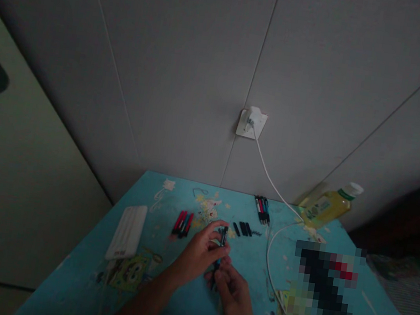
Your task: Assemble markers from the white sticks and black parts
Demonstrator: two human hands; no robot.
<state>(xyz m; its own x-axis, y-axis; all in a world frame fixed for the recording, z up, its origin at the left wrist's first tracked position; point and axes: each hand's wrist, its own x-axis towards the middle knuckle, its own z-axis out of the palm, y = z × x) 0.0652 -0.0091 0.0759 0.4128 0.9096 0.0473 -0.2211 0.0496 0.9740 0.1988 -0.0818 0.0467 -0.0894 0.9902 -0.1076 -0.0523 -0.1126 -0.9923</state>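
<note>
Over the front middle of the table, a dark pen stands roughly upright between my two hands. My left hand is closed around its upper part, fingers curled and thumb pressed to it. Lower down, my right hand pinches the bottom part of the same pen. Left of my hands lies a group of red, blue and black pen pieces. Several black caps or tubes lie beyond my right hand, with small dark bits, perhaps springs, beside them. Farther back rests a row of pens.
A white power bank lies on the blue cartoon-print table at the left. At the right are a bottle of yellow liquid and a pixelated dark object. A white cable runs from the wall plug.
</note>
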